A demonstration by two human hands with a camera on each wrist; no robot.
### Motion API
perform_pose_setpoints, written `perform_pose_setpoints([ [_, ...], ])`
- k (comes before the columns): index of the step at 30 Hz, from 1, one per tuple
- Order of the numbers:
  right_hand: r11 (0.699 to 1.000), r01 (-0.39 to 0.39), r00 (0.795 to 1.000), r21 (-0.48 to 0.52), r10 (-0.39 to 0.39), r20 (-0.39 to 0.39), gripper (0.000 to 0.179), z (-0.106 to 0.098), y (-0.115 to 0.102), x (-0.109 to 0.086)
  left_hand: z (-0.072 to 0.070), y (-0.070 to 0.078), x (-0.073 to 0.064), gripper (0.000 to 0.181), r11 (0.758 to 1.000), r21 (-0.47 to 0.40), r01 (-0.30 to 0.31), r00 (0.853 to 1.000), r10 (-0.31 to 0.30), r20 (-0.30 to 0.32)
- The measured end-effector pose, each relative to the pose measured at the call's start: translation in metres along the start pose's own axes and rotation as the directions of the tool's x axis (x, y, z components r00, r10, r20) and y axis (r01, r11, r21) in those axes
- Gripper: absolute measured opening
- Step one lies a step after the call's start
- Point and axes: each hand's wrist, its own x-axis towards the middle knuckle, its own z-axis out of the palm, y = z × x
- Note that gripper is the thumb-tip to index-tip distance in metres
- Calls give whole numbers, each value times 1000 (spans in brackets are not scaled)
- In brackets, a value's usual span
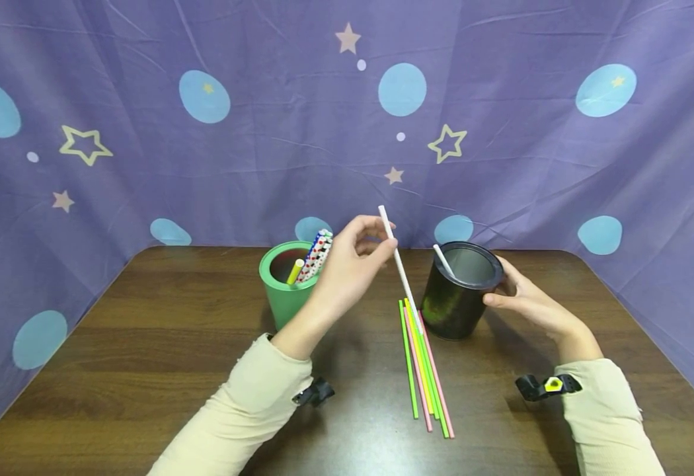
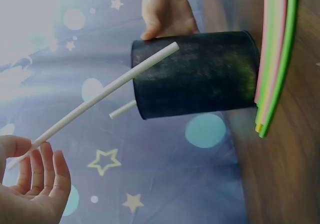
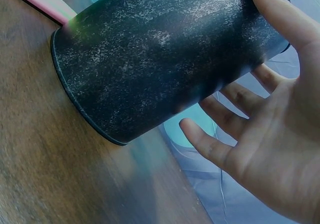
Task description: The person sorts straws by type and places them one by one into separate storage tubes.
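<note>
My left hand (image 1: 349,268) pinches a white straw (image 1: 402,271) near its upper end, between thumb and fingers. The straw slants down, and its lower end overlaps the black can and the coloured straws in the head view. The black can (image 1: 454,311) stands upright on the table, with another white straw (image 1: 442,259) leaning out over its rim. At the can's right side my right hand (image 1: 528,304) holds it near the top, thumb in front and fingers behind. In the right wrist view the thumb lies along the can (image 3: 150,54), the little finger apart from it.
Several thin pink, green and yellow straws (image 1: 421,370) lie in a bundle on the wooden table (image 1: 174,350), left of the can's base. Behind my left forearm stands a green cup (image 1: 287,304) holding patterned straws (image 1: 316,256) and a yellow one (image 1: 295,272). A purple curtain (image 1: 299,165) hangs behind.
</note>
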Motion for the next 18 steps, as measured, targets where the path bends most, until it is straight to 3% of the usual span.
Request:
perform_pose_setpoints([
  [11,1000,-3,1000,-5,3,-1,72,0,-1,1,13,18,7,20,989,-90,-117,993,113,-44],
  [18,1000,-11,1000,-12,11,-4,73,0,-2,0,22,24,13,22,974,-145,-173,982,158,-106],
])
